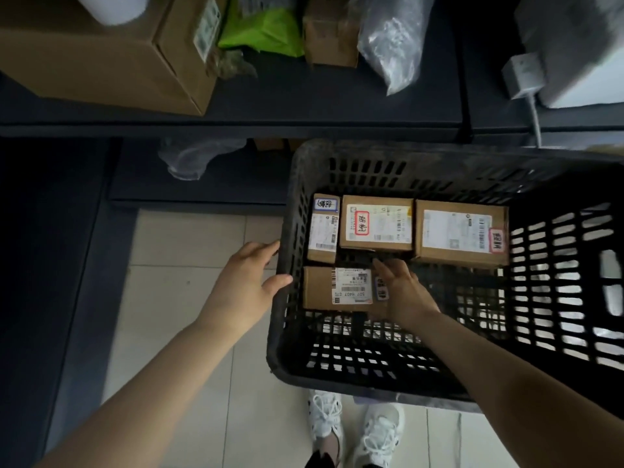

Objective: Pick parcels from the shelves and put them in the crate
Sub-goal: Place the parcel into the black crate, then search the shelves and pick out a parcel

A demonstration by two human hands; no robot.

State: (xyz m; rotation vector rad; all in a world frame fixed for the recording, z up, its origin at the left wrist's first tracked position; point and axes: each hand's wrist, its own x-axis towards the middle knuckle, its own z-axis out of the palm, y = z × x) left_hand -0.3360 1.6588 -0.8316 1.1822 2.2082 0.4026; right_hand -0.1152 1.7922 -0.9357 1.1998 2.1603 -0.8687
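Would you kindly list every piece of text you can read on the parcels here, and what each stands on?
"507 4407 07", last character unclear: white label on the near box in the crate.
Handwritten characters on the red-edged sticker, blue-edged sticker and far-right sticker: too blurred to read.
Fine print elsewhere, including the shelf carton label: too small to read.

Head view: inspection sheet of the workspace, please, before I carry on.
Surface: dark shelf board; pale tiled floor below.
Job's things: black slotted plastic crate holds four labelled brown cardboard parcels; large cardboard box, green plastic bag, clear plastic bag on shelf.
Clutter: nothing seen.
Grippers: left hand touches crate's left wall; right hand on nearest parcel, grip unclear.
Cables: white cable runs down from white adapter, upper right.
Surroundings: white shoes below crate.
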